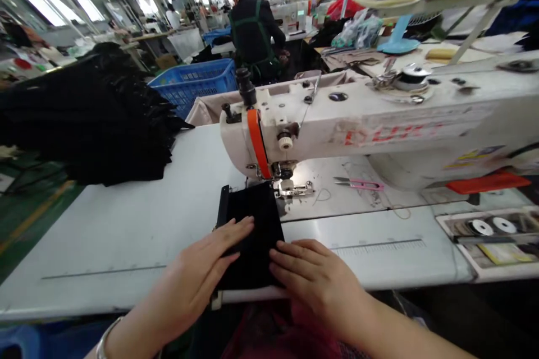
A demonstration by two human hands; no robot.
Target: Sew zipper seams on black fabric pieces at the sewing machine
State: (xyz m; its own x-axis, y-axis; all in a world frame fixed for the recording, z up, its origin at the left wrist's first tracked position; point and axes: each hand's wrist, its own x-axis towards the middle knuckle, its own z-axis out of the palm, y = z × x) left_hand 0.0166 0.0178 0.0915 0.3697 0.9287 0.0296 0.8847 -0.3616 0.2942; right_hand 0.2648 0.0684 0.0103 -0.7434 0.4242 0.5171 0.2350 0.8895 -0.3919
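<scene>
A black piece of fabric [256, 230] lies flat on the sewing table, its far right corner by the presser foot of the white sewing machine [320, 134]. My left hand [206, 266] rests on the left part of the fabric, fingers stretched forward. On the right edge lies my right hand [311, 269], its fingers extended flat with the tips on the cloth. Neither hand grips it. Along the fabric's left side runs a dark straight strip [223, 207]. The needle area is partly hidden by the machine head.
Pink-handled thread snips [357, 183] lie under the machine arm. A tall stack of black fabric pieces [84, 118] covers the table's left rear. Behind stand a blue basket [197, 81] and a seated person [255, 28]. A tray with bobbins [480, 228] sits at right.
</scene>
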